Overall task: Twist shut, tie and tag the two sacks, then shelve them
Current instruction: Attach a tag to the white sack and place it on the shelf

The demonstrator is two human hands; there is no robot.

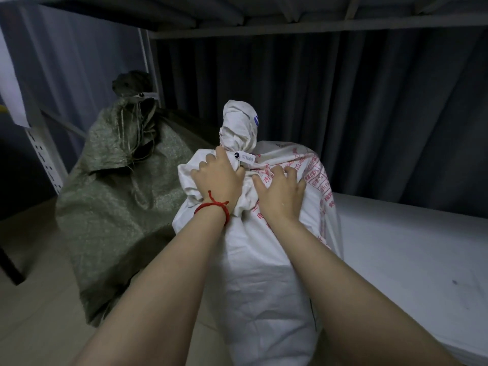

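Forearms (163,281) framing white sack (264,273); left hand (219,178) gripping tied neck beside tag (244,157), right hand (280,191) pressing with splayed fingers (289,172). Risk: tugging may be loosening tie, toppling sack.

Storeroom, by the look of it. Slotted metal rack upright (45,157) at left, shelf deck (264,11) overhead, white shelf (409,247) low at right. 2 tied sacks sit under the deck, green sack (118,186) and white sack (264,273), each with a tag (244,157). Dark curtain (343,101) hangs behind. Paper label (10,83) on the rack.
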